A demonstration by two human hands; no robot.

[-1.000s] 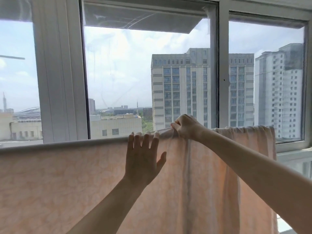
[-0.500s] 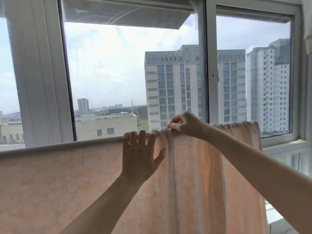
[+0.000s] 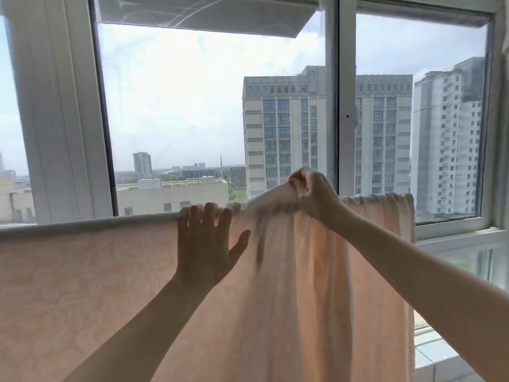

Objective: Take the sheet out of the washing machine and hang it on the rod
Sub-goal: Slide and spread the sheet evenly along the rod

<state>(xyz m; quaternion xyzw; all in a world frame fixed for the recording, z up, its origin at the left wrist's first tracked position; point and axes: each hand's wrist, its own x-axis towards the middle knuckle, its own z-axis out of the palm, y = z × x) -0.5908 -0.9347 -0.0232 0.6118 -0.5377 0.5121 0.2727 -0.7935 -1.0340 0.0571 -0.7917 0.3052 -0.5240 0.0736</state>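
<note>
Bright daylight from 12 o'clock, straight through the window (image 3: 209, 111); hazy sky near blown out, pale and low in contrast. Strongly backlit: left hand (image 3: 205, 249) and its forearm in near silhouette, dark against the sheet (image 3: 82, 285), which glows peach where light passes through. Right hand (image 3: 312, 197) lit a little warmer, fingertips red-rimmed. Motion blur at the lifted fold below it, with dark smeared streaks toward 6 o'clock. Faint smears and streaks on the glass around 11 o'clock. Wide-angle bowing at 9 and 3 o'clock, window frame (image 3: 59, 111) leaning inward. Distant buildings (image 3: 286, 133) soft, slightly hazed. No hard shadows.
</note>
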